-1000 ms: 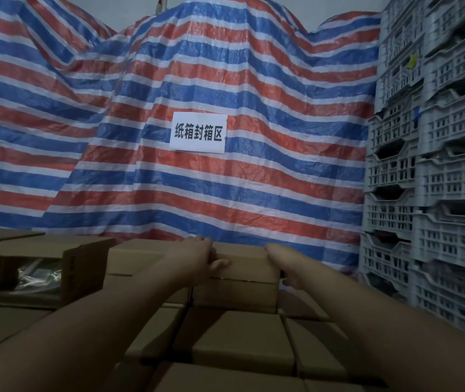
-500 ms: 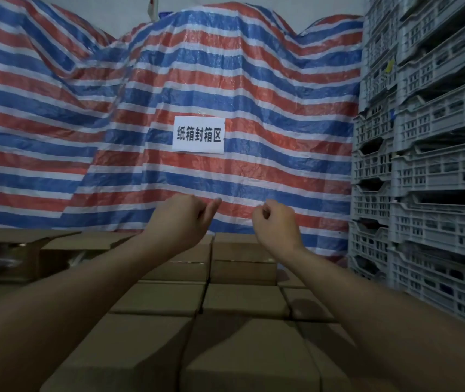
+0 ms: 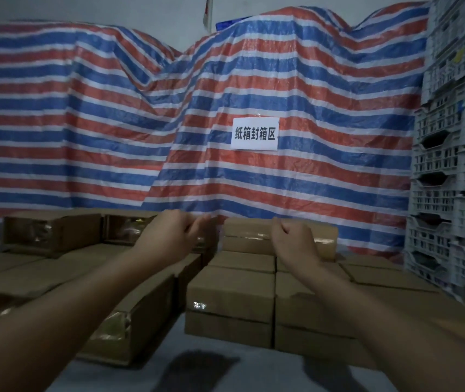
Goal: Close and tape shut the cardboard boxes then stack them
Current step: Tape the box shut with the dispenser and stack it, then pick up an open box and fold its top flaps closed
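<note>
Several closed brown cardboard boxes stand in low stacks on the floor. A taped box (image 3: 247,232) tops the rear stack, between and just beyond my hands. A nearer stack (image 3: 230,290) stands in front of it, and a long taped box (image 3: 132,318) lies under my left forearm. My left hand (image 3: 169,236) hovers over the boxes with its fingers curled and the thumb sticking out, holding nothing. My right hand (image 3: 293,241) floats beside it in a loose fist, also holding nothing. Neither hand touches a box.
A red, white and blue striped tarp (image 3: 254,80) hangs behind the boxes with a white paper sign (image 3: 254,134) on it. Tall stacks of grey plastic crates (image 3: 457,165) wall off the right side. Grey floor (image 3: 211,369) shows in front. More taped boxes (image 3: 53,230) sit rear left.
Both hands let go of the top rear box, lifted off it and curled shut. My view has pulled back, so the boxes and floor now show from farther away.
</note>
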